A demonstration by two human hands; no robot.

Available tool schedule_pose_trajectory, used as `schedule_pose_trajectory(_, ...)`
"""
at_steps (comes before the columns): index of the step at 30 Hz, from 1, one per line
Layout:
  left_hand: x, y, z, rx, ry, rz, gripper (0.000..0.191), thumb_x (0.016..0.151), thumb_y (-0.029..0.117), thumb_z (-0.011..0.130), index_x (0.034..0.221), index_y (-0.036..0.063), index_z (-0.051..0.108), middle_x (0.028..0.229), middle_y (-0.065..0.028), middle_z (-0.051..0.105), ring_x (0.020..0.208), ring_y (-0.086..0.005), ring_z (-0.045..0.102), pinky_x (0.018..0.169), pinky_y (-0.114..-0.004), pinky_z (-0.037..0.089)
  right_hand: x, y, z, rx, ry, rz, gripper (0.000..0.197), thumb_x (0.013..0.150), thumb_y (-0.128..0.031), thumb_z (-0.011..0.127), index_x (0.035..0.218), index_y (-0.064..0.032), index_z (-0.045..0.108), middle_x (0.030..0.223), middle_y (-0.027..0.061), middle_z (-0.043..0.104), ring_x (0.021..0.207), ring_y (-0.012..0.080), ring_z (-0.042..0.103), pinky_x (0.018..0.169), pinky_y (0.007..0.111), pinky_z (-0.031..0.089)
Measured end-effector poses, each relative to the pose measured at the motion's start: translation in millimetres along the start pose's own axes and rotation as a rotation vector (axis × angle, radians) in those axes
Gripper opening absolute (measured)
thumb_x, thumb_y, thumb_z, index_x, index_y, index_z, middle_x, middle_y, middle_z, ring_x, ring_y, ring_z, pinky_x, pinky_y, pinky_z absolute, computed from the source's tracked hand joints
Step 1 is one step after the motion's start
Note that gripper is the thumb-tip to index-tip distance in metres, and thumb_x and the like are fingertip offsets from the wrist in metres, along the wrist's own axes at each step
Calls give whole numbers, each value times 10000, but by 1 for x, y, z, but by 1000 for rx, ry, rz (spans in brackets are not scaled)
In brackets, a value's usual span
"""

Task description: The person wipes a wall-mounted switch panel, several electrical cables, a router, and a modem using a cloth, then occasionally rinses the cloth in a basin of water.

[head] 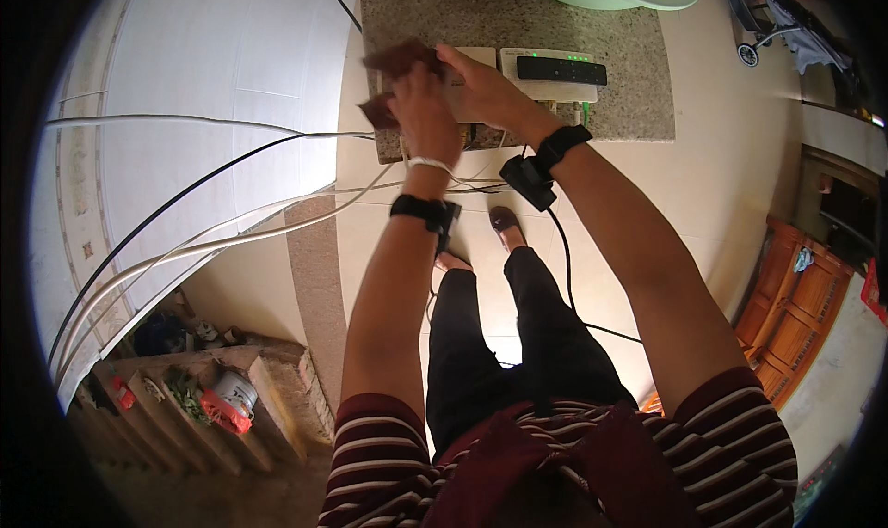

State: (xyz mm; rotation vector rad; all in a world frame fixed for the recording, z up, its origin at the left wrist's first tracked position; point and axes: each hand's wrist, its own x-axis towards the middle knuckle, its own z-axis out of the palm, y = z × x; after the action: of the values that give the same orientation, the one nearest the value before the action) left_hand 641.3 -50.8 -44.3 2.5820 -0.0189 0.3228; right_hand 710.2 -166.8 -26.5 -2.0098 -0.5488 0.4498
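My left hand [427,108] holds a dark red cloth [402,56] over the left part of a white box-shaped device [475,58]; the hand and cloth are blurred. My right hand [496,94] grips the same device at its right part, with a fingertip close to the cloth. Much of the device is hidden under both hands. Just to the right stands a white router [513,77] with green lights lit and cables at its front edge. A black remote control [562,71] lies on top of it. All this is on a speckled stone slab [635,105].
A pale green basin [624,1] stands at the slab's far edge. White and black cables [229,240] run off to the left. Below the slab hangs a black adapter [528,182] with its cord. Stairs [208,417] lie at lower left, a stroller [770,29] at upper right.
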Motion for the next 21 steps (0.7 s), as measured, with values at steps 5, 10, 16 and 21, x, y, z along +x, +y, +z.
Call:
schedule_pose_trajectory(5,-11,23,-16,-468,-10,-196,315,909,-31,493,1198,-4,617,1158,-197,659,1051,-397,632,902,-428,512,7,7,-16,169,-34,54,591,906,-24,547,1477,-45,399,1510,201,429,1374,315,446,1114,371,385)
schedule_pose_trajectory(10,4,-45,-60,59,270,-141,259,923,-23,474,1125,-4,636,1063,-164,690,960,-387,668,842,-433,546,-27,-52,18,-653,-37,-82,454,893,-142,609,1289,65,531,1384,301,471,1259,436,472,1045,480,428)
schedule_pose_trajectory(16,25,-37,-53,71,-312,-308,509,969,157,494,1463,118,381,1191,-177,678,972,-416,672,813,-468,548,-18,-9,27,-1091,227,-164,463,862,-236,633,1194,86,604,1234,241,569,1135,352,507,920,405,453)
schedule_pose_trajectory(21,22,-36,-55,430,-498,-286,628,931,192,570,1513,161,337,1374,-135,574,1335,-297,483,1083,-539,341,-14,-35,28,-1114,93,-40,311,840,-170,625,1021,72,695,1096,233,625,1085,357,503,899,411,433)
